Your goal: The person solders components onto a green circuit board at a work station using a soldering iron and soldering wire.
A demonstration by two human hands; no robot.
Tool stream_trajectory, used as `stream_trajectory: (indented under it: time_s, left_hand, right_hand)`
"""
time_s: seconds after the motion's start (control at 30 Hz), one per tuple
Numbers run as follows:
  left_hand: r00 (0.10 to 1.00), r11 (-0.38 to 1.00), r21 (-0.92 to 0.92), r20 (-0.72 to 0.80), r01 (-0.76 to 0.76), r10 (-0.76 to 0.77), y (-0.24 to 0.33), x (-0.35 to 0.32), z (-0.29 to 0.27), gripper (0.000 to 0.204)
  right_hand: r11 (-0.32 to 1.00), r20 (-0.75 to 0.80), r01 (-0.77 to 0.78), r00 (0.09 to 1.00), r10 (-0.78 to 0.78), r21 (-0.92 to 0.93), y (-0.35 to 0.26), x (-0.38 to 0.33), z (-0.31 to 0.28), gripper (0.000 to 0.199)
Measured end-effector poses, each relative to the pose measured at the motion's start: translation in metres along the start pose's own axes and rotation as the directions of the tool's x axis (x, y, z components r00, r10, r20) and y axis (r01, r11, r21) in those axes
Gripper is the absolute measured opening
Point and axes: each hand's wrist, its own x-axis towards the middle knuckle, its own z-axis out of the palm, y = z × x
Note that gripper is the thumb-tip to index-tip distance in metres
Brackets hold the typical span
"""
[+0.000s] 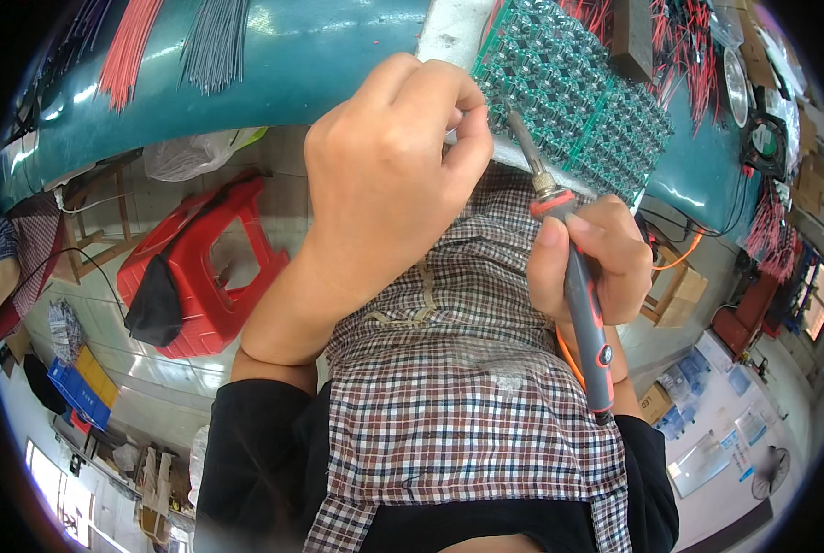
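Observation:
My right hand grips a grey and red soldering iron by its handle. The iron's metal tip points up and away, over the near left part of a panel of small green circuit boards; I cannot tell whether it touches them. My left hand is beside the panel's left edge, thumb and fingers pinched together. Whatever is between those fingertips is hidden or too thin to make out. Under the panel, a pale flat support shows at its left side.
On the teal tabletop lie bundles of red wires and dark grey wires. A dark block rests at the panel's far edge, near more red wires. A red stool stands at the left. An orange cord hangs near my right wrist.

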Motion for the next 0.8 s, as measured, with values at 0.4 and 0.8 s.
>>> stream_trajectory:
  time_s: [0.4, 0.8]
  left_hand:
    - [0.999, 1.0, 0.007, 0.042, -0.026, 0.025, -0.003, 0.0, 0.001, 0.011]
    - [1.0, 1.0, 0.014, 0.024, -0.019, 0.019, 0.003, -0.001, -0.005, 0.011]
  right_hand:
    - [0.997, 0.044, 0.037, 0.998, -0.034, -0.061, -0.004, 0.001, 0.007, 0.035]
    - [0.999, 0.004, -0.036, 0.999, 0.036, 0.008, -0.008, -0.004, -0.009, 0.035]
